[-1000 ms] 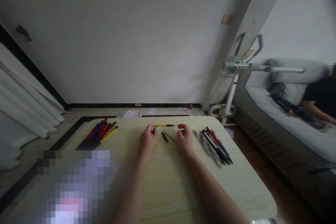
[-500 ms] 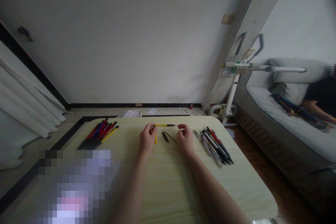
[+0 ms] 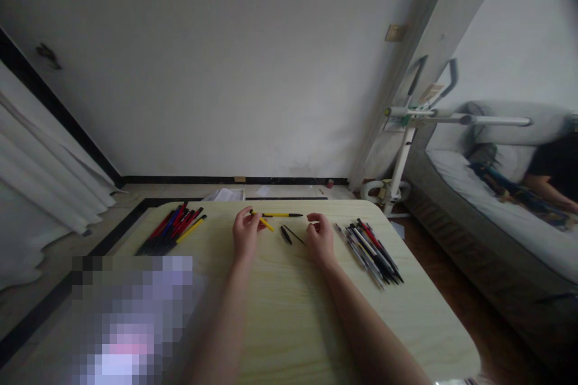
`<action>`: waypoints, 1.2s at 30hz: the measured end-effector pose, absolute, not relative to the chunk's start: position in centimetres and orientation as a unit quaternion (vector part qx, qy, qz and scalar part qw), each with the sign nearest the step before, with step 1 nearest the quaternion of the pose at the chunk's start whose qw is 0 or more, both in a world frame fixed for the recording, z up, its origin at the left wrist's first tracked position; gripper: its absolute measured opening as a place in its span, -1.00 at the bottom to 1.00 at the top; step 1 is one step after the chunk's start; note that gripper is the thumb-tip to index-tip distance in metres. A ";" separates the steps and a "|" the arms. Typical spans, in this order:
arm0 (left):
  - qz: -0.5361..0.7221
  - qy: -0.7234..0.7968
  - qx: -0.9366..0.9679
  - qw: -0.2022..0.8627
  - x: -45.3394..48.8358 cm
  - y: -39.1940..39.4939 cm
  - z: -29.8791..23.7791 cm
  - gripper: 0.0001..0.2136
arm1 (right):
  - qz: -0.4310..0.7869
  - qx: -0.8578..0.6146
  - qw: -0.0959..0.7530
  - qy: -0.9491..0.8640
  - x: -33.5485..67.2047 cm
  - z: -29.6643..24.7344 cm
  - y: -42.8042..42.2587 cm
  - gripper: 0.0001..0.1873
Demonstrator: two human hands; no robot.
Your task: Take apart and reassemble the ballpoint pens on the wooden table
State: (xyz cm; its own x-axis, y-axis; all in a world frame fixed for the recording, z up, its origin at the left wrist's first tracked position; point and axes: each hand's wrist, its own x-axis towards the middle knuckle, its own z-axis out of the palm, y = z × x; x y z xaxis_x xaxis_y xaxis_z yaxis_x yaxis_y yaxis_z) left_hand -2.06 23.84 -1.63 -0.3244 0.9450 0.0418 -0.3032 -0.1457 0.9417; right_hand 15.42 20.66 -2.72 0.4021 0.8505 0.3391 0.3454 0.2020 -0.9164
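Note:
My left hand [image 3: 245, 233] pinches a yellow pen barrel [image 3: 266, 224], which slants down to the right from the fingers. Just beyond it, a yellow pen with a black tip [image 3: 282, 215] lies crosswise on the table. My right hand [image 3: 320, 237] rests with thumb and forefinger curved apart, and I see nothing between them. Between the hands lie a short black pen part [image 3: 286, 234] and a thin dark refill [image 3: 294, 234]. The refill's near end reaches close to my right hand; whether they touch I cannot tell.
A pile of red, blue and yellow pens [image 3: 176, 225] lies at the table's left. Clear, black and red pens [image 3: 370, 252] form another pile at the right. The pale wooden table [image 3: 289, 325] has rounded corners. A person sits on the grey sofa [image 3: 451, 192] beyond white exercise equipment [image 3: 400, 162].
My left hand has shifted slightly left, and the yellow barrel in it has swung from nearly upright in view to a slant. My right hand stays about where it was.

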 end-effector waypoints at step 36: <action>0.692 0.392 0.245 0.554 -2.9 24.3 -1.9 -0.71 | 0.227 -0.596 0.587 -0.499 15.3 -2.8 20.5 -0.75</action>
State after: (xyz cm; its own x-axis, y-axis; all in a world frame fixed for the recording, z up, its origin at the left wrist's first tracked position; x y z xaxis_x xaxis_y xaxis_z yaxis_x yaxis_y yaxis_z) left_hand -2.93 24.30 -1.94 -0.2657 0.9593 -0.0959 -0.5757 -0.0780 0.8139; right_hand 15.33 20.54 -2.77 0.3990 0.8609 0.3156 0.3284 0.1872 -0.9258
